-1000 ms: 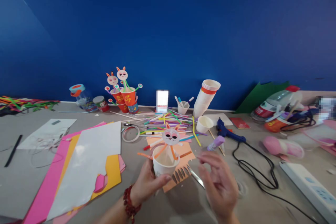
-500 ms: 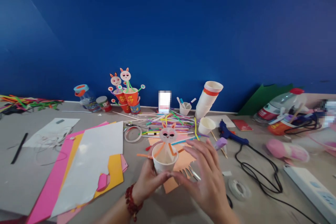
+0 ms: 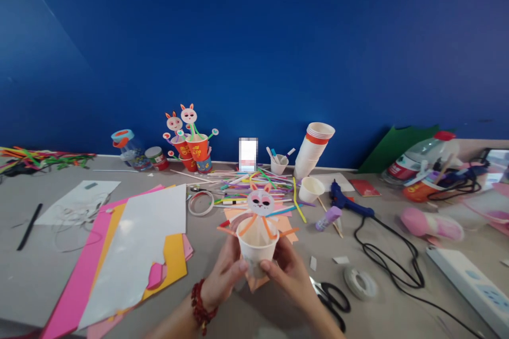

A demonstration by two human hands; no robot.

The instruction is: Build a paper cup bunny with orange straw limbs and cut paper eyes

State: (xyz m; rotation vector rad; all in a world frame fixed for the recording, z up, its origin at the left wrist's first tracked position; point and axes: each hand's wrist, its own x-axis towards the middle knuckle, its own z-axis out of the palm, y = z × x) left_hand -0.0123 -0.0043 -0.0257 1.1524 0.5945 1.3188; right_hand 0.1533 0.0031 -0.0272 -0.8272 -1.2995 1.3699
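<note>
Between my two hands I hold a white paper cup [image 3: 257, 250] upright above the desk. From its mouth rises a paper rabbit face [image 3: 261, 202] with pink ears, on orange straws. Short orange straw pieces stick out sideways at the rim. My left hand [image 3: 227, 270], with a dark red bead bracelet at the wrist, wraps the cup's left side. Around the right side curl the fingers of my right hand [image 3: 292, 270], its thumb against the front. Orange paper [image 3: 287, 229] lies behind and beneath the cup. Scissors with black handles [image 3: 332, 296] rest right of my right hand.
Loose straws [image 3: 238, 183] are heaped behind the cup. A cup stack [image 3: 312, 153], a glue gun [image 3: 350, 204] with cord, a glue stick [image 3: 328, 219] and a tape roll [image 3: 361, 283] are to the right. Coloured sheets [image 3: 131, 243] lie left; finished rabbit cups [image 3: 196, 145] stand behind.
My right hand, spread open beside the cup before, has closed onto its right side. The cup has shifted slightly right, and the scissors have come into fuller view.
</note>
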